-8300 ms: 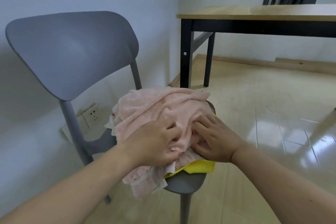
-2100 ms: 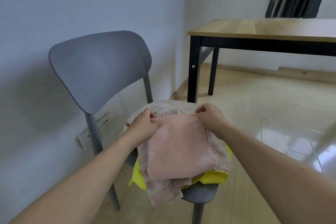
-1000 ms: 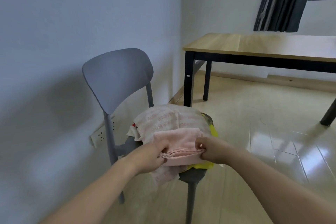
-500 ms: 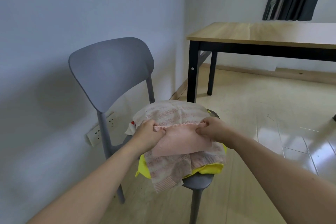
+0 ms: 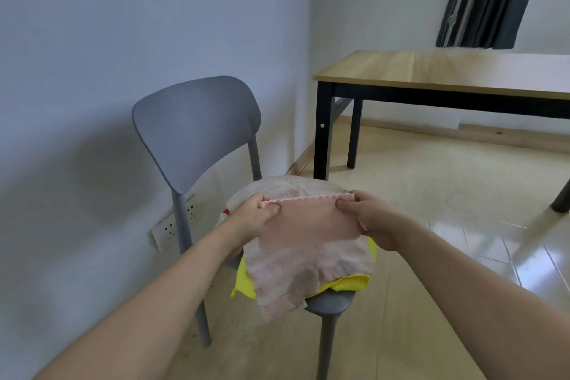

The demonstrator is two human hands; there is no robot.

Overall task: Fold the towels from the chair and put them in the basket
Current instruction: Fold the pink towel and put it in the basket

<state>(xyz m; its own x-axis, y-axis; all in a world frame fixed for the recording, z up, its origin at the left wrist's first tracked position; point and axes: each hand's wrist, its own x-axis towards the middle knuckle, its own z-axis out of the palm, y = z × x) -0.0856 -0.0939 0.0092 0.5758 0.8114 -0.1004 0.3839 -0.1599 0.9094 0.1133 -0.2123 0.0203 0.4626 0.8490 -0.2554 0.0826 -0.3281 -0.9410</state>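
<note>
Two hands hold a pink towel taut over a chair.
Forearms reach in from below; the left hand and right hand each pinch a top corner of the pink towel, thumbs on its near face. It hangs over a heap of towels on the grey chair. A wooden counter stands beyond, right.
</note>
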